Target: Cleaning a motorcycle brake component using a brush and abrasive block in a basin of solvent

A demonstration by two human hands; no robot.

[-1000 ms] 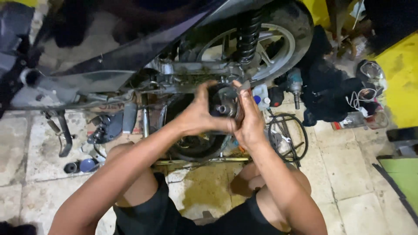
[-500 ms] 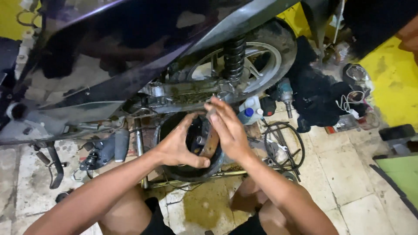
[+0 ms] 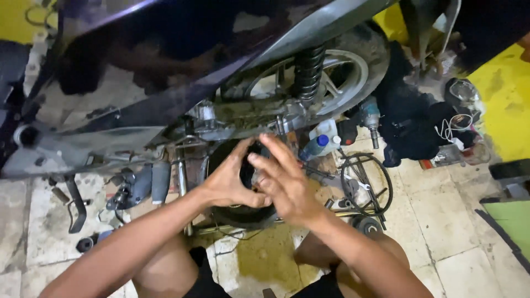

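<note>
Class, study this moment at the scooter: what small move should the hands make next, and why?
Probably steady the round black part with the left hand while the right hand works its fingers into the centre opening, since both hands already cup it below the engine casing.

arms: bare, no sleeves | shorts [image 3: 207,278]: black | knees: bare
</note>
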